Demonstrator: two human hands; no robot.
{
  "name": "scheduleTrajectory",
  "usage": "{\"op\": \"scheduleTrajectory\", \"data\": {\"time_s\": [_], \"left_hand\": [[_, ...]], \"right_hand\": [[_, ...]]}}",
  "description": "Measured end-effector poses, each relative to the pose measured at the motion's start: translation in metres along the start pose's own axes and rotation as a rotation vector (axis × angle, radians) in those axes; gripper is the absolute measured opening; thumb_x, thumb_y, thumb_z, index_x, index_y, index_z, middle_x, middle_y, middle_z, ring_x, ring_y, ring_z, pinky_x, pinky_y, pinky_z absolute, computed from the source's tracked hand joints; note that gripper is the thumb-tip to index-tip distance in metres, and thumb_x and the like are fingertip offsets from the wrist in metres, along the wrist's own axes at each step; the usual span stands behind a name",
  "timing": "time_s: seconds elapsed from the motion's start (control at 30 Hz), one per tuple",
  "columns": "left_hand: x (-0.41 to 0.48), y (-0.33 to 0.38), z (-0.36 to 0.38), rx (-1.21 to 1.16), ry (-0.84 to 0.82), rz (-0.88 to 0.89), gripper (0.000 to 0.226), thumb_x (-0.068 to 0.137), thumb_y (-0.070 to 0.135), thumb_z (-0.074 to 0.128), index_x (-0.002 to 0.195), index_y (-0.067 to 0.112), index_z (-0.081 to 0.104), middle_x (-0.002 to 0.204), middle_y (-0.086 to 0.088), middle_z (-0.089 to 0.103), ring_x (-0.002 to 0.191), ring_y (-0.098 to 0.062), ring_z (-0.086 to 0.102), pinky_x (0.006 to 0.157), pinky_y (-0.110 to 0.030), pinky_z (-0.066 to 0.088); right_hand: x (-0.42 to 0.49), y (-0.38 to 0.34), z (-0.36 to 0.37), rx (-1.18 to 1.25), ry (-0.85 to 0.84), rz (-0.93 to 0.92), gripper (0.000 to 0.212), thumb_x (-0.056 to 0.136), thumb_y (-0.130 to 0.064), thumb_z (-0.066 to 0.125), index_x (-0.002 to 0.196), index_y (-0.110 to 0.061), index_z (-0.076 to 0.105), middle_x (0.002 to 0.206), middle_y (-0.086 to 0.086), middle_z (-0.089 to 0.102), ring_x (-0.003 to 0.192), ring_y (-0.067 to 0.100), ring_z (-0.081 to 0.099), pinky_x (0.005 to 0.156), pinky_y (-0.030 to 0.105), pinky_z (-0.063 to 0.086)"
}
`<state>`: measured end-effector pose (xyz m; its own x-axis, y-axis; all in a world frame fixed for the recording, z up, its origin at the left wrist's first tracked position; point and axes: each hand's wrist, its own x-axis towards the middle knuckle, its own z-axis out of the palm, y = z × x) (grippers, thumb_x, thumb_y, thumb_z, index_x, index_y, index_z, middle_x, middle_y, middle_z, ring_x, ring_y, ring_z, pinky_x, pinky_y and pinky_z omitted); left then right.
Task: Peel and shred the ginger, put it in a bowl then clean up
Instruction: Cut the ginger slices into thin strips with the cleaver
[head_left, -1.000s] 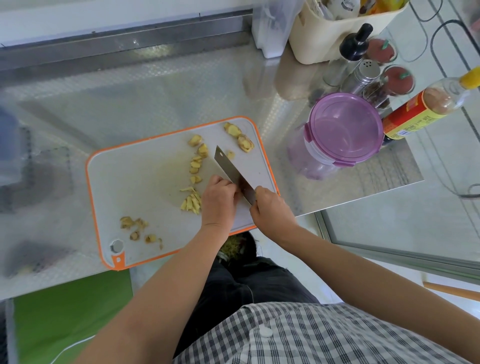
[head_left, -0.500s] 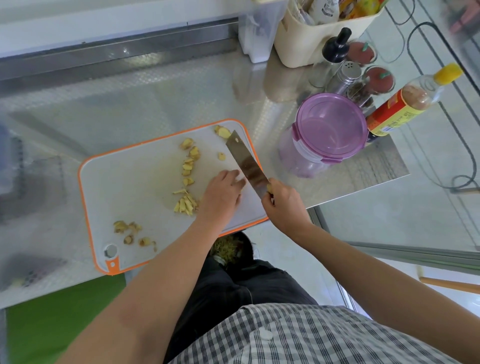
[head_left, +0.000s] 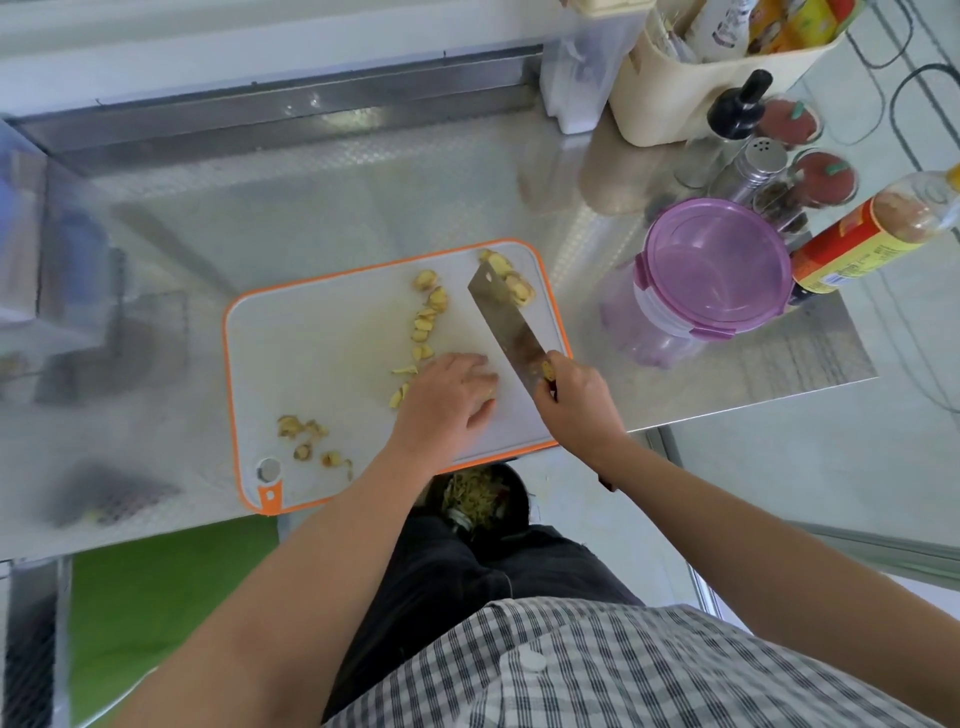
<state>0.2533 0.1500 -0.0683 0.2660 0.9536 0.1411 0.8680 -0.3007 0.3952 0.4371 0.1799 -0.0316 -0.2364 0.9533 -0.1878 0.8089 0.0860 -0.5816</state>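
1. L hand (head_left: 447, 400) lies palm-down on the orange-rimmed cutting board (head_left: 322, 364), fingers loose, holding nothing, touching the nearest ginger slices (head_left: 428, 322).
2. R hand (head_left: 576, 402) grips the cleaver (head_left: 506, 322) by its handle; blade slants over board's right side.
3. Peel scraps (head_left: 306, 436) sit near board's front-left corner.
4. Purple-lidded tub (head_left: 719, 265) stands just right of board.

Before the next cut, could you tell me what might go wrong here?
The left hand rests on the cutting board right beside the cleaver in the right hand; a stroke could nick it. The ginger slices by the blade tip sit at the board's corner and could be knocked off.
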Motion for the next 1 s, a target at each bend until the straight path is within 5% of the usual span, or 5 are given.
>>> {"op": "scheduleTrajectory", "data": {"time_s": [0.13, 0.27, 0.5, 0.77, 1.0], "left_hand": [[0.009, -0.014, -0.017, -0.021, 0.121, -0.263, 0.009, 0.083, 0.016, 0.067, 0.091, 0.011, 0.067, 0.092, -0.007, 0.059, 0.085, -0.027, 0.057, 0.064, -0.038, 0.051], [0.022, -0.038, -0.029, -0.053, 0.140, -0.544, 0.024, 0.084, 0.006, 0.062, 0.107, 0.009, 0.063, 0.100, -0.012, 0.057, 0.094, -0.032, 0.053, 0.076, -0.040, 0.045], [0.039, -0.060, -0.030, -0.084, 0.016, -0.444, 0.040, 0.090, 0.014, 0.060, 0.129, 0.013, 0.060, 0.102, -0.009, 0.053, 0.095, -0.027, 0.053, 0.080, -0.038, 0.047], [0.048, -0.066, -0.031, -0.121, 0.000, -0.440, 0.020, 0.083, 0.013, 0.070, 0.103, 0.009, 0.072, 0.099, -0.007, 0.060, 0.094, -0.028, 0.056, 0.078, -0.042, 0.049], [0.047, -0.068, -0.032, -0.117, 0.006, -0.426, 0.021, 0.082, 0.016, 0.072, 0.103, 0.010, 0.073, 0.096, -0.006, 0.061, 0.092, -0.026, 0.056, 0.078, -0.038, 0.049]], "right_hand": [[0.011, -0.003, 0.002, 0.029, 0.008, 0.025, 0.025, 0.088, -0.006, 0.046, 0.068, -0.009, 0.031, 0.054, 0.002, 0.030, 0.048, 0.019, 0.026, 0.045, 0.032, 0.019], [0.019, -0.007, 0.005, 0.075, -0.001, 0.051, 0.019, 0.086, -0.005, 0.046, 0.069, -0.003, 0.036, 0.054, 0.003, 0.031, 0.049, 0.018, 0.023, 0.047, 0.030, 0.021], [0.025, -0.018, 0.008, 0.109, -0.018, 0.094, 0.016, 0.087, -0.005, 0.044, 0.073, 0.001, 0.040, 0.057, 0.007, 0.034, 0.050, 0.018, 0.025, 0.048, 0.032, 0.022], [0.029, -0.023, 0.008, 0.099, -0.020, 0.131, 0.016, 0.088, -0.007, 0.044, 0.076, 0.002, 0.042, 0.060, 0.012, 0.040, 0.050, 0.019, 0.029, 0.047, 0.031, 0.024], [0.029, -0.022, 0.010, 0.102, -0.028, 0.131, 0.016, 0.087, -0.006, 0.045, 0.073, 0.000, 0.042, 0.064, 0.020, 0.048, 0.050, 0.020, 0.032, 0.048, 0.032, 0.026]]}}
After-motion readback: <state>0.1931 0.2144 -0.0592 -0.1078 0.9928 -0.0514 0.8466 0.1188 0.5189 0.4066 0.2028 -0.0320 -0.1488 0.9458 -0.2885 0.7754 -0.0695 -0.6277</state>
